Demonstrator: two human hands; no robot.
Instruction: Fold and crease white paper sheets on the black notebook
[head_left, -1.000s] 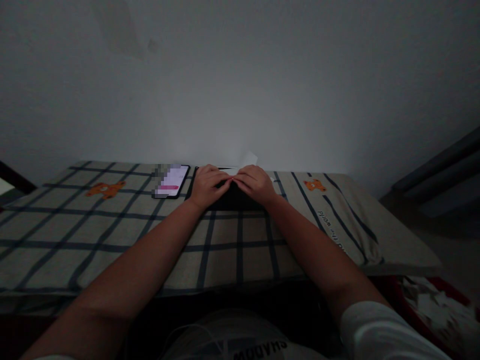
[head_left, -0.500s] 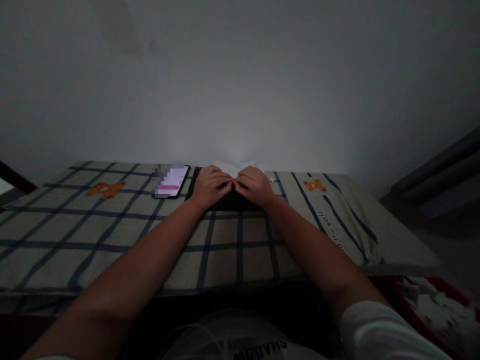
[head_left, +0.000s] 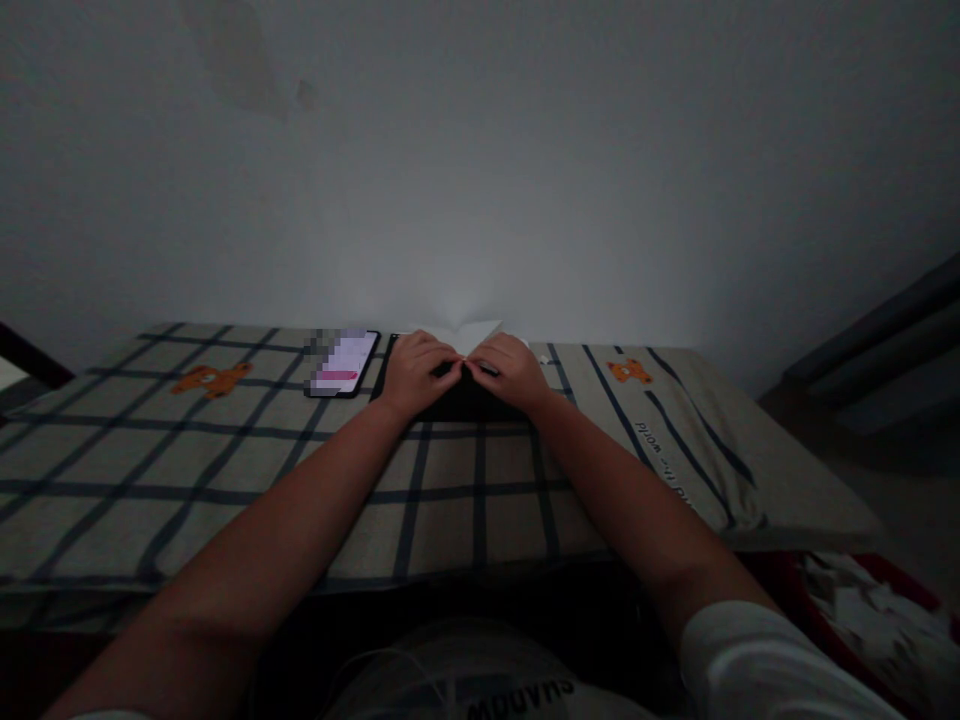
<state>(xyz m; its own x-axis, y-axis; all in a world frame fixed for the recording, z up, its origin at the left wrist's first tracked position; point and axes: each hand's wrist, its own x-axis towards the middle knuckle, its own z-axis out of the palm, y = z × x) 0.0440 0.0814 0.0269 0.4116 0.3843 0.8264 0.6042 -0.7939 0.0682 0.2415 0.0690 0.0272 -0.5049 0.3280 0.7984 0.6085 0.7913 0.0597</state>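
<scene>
The room is dim. A white sheet of paper [head_left: 472, 335] lies on a dark flat pad [head_left: 465, 402] at the far side of the checked cloth. My left hand [head_left: 414, 372] and my right hand [head_left: 510, 370] rest side by side on it. Their fingertips meet at the middle and pinch the paper's near edge. The paper's far part pokes up behind my fingers as a shallow peak. Most of the sheet is hidden under my hands.
A lit phone [head_left: 341, 362] lies just left of my left hand. The checked cloth [head_left: 225, 450] with orange bear prints covers the table, which stands against a plain wall. A red bin [head_left: 862, 610] of crumpled white paper sits at the lower right.
The white paper behind my fingers has changed shape, from one raised corner on the right to a low wide peak. My hands have stayed in place with small finger movements.
</scene>
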